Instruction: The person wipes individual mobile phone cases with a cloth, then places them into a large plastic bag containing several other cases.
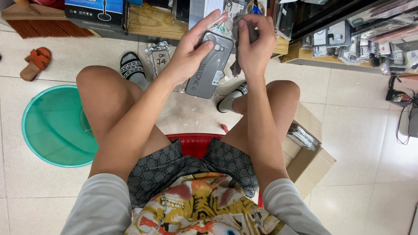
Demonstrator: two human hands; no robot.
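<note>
My left hand [191,50] grips a grey phone case in a clear plastic sleeve [210,67], held out in front of my knees. My right hand [257,45] is closed on a dark grey cloth [237,65] and presses it against the upper right edge of the case. Part of the cloth hangs down beside the case. I sit on a red plastic stool [193,143] with both legs spread.
A green plastic basin [48,126] stands on the tiled floor at my left. An open cardboard box [311,161] with packaged cases sits at my right. More wrapped cases [159,58] lie by my feet. Shelves of packaged goods [374,43] run along the top right. An orange sandal [35,63] lies far left.
</note>
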